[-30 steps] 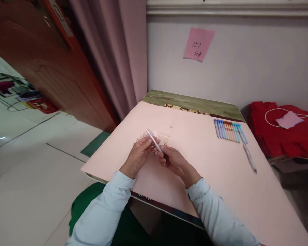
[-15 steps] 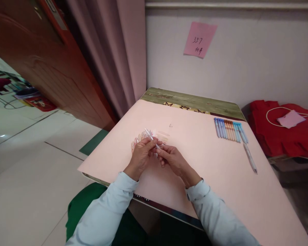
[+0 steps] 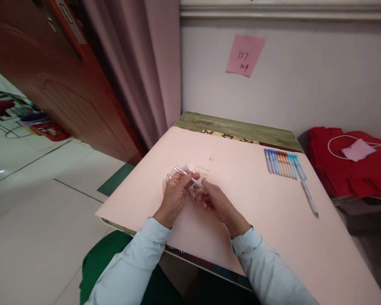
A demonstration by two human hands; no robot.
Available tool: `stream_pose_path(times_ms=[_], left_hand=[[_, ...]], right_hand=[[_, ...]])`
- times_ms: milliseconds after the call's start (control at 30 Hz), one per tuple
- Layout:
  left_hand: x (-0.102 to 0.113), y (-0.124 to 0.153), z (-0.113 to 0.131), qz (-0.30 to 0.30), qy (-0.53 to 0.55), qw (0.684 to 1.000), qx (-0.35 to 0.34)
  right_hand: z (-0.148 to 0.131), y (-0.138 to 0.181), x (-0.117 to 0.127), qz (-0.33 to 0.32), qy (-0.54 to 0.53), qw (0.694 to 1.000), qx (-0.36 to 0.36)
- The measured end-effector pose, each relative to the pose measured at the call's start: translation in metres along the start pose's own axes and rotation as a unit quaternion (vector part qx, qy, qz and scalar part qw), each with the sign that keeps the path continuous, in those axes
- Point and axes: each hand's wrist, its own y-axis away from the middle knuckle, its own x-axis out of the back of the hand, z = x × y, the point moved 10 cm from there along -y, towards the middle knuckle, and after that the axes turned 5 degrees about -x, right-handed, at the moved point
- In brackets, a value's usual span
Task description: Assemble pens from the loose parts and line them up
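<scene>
Over the near-left part of the table, my left hand is closed around a slim white pen, which slants down toward the right. My right hand is also closed, its thumb and fingers at the pen's lower end. A thin piece with a dark tip points down below the left fingers; whether it is a refill or another pen I cannot tell. Behind the left hand lies a group of clear, pinkish pen parts, partly hidden by the hand. More pale parts lie just beyond the fingers.
A row of blue, brown and light-blue pens lies at the table's right. One greyish-white pen is set apart nearer me. Pink paper covers the table. Beyond its right edge is a red cloth with a cord.
The pen has tilted flatter between my hands, and more of its lower end shows. The thin dark-tipped piece is more visible. My view has tipped up slightly.
</scene>
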Motion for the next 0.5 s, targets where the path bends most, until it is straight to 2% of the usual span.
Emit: stream_pose_path(times_ms=[100,267,433,500], left_hand=[[-0.002,0.001,-0.002,-0.007,-0.007,1.0,0.008],[0.001,0.002,-0.001,0.01,-0.01,1.0,0.002],[0.0,0.002,-0.001,0.005,-0.01,1.0,0.0],[0.002,0.001,-0.001,0.007,-0.006,1.0,-0.001]], right_hand=[[0.002,-0.001,0.001,0.008,0.004,1.0,-0.014],[-0.017,0.004,0.006,0.031,0.009,0.996,0.078],[0.002,0.0,0.006,0.024,0.02,0.999,-0.011],[0.0,0.001,0.007,0.03,0.017,0.999,-0.004]])
